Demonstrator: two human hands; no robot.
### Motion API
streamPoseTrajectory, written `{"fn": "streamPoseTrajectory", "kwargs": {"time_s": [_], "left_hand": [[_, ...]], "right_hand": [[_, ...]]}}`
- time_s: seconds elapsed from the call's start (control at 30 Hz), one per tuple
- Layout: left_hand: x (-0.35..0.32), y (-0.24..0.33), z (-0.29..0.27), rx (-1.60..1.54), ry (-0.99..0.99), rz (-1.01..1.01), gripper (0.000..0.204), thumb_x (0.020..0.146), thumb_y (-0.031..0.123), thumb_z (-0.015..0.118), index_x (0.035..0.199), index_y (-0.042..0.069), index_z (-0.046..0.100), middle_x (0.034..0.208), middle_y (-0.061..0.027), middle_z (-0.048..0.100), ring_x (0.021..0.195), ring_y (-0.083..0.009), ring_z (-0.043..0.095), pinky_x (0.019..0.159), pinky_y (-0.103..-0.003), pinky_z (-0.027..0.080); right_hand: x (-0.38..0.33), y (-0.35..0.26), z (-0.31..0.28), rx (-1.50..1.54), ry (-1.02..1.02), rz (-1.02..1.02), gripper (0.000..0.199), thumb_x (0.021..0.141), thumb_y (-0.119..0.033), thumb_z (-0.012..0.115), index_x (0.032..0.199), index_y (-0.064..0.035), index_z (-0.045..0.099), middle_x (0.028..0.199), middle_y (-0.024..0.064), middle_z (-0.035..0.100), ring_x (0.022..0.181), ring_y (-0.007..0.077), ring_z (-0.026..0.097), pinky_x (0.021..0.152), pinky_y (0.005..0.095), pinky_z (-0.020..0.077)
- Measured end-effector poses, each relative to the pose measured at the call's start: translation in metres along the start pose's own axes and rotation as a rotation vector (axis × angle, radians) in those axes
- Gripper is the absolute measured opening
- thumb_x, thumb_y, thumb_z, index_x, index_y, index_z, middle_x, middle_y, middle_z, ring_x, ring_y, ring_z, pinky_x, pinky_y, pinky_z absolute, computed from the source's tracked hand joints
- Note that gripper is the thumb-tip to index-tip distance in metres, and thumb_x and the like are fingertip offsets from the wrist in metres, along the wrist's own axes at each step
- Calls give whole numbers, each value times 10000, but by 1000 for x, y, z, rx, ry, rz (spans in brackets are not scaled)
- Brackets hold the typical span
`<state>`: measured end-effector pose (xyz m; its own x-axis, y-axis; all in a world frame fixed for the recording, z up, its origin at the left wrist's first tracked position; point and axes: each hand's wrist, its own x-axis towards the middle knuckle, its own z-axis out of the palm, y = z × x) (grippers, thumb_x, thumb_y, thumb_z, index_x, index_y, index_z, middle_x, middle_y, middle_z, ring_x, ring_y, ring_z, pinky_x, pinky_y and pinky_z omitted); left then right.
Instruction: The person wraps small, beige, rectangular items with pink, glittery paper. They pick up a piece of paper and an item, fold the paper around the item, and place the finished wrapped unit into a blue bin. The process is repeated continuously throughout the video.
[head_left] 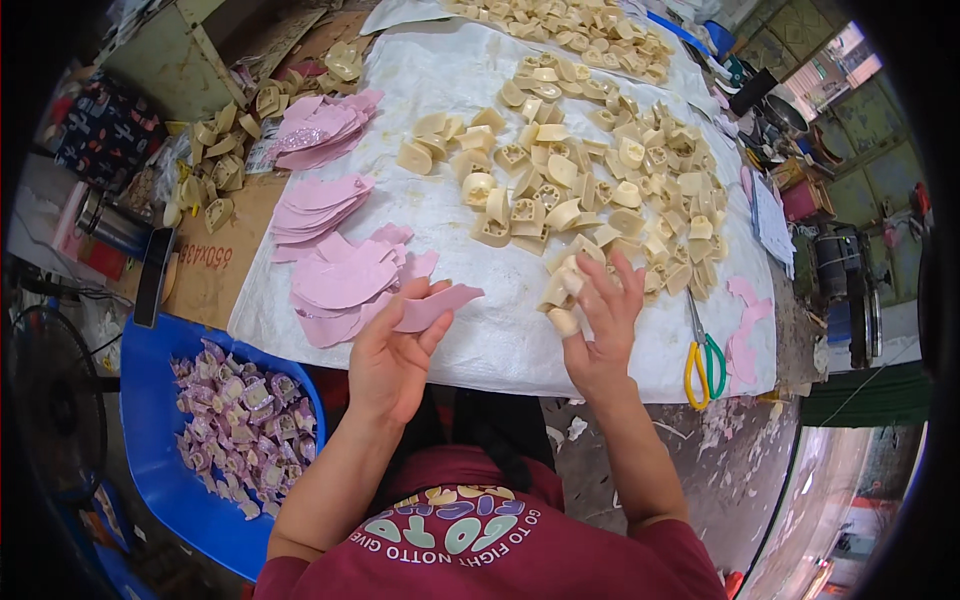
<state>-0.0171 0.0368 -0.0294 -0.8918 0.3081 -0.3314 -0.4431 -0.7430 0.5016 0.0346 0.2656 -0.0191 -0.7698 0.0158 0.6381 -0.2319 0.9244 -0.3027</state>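
My left hand (392,362) pinches a thin pink sheet piece (438,308), curved and pointed at one end, between thumb and fingers. Just behind it lies a loose stack of similar pink pieces (342,275) on the white-covered table. My right hand (603,335), with beige coverings on some fingertips, is at the near edge of a large spread of beige shoe heels (548,197). Its fingers are apart, and one heel (556,290) shows beside the thumb and index finger; whether they touch it I cannot tell.
Green-and-yellow-handled scissors (705,372) lie at the table's near right, beside pink scraps (742,335). A blue bin (145,420) at lower left holds many pink glittery covered pieces. More pink stacks (318,205) line the table's left side. A phone (152,278) stands above the bin.
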Motion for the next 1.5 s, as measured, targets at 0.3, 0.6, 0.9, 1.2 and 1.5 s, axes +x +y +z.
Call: {"fn": "streamPoseTrajectory", "kwargs": {"time_s": [0.3,0.6,0.9,1.2,1.5], "left_hand": [[-1,10,11,-48,-8,-43,448,978,268,500,1334,-1,448,1273,-120,551,1132,-249,575,975,-415,489],[-18,26,8,96,23,59,384,962,226,551,1249,-27,525,1203,-165,605,1047,-234,621,916,-374,509],[-45,40,18,177,-146,111,366,988,208,516,1238,-57,545,1187,-193,625,1072,-219,624,913,-330,511],[-50,39,21,191,-193,115,372,989,198,508,1263,-53,532,1213,-200,611,1110,-231,607,951,-351,487],[-50,45,18,658,-92,309,232,947,88,563,1102,-66,640,1048,-158,686,952,-180,656,890,-304,503]], "right_hand": [[4,-101,15,870,-439,51,562,766,-178,745,1246,7,517,1116,204,592,993,332,603,827,384,506],[22,-102,13,786,-200,93,382,795,29,673,1165,19,578,1159,169,573,1003,263,615,813,332,518],[33,-105,20,693,-42,-124,399,647,55,733,1024,-5,617,1032,154,668,946,322,635,804,376,522],[36,-107,14,650,-51,-136,401,637,55,727,1018,-15,623,1018,131,677,932,315,633,788,370,525],[45,-102,10,396,-83,-220,309,599,-37,725,877,-49,592,915,72,638,846,278,581,750,387,401]]}}
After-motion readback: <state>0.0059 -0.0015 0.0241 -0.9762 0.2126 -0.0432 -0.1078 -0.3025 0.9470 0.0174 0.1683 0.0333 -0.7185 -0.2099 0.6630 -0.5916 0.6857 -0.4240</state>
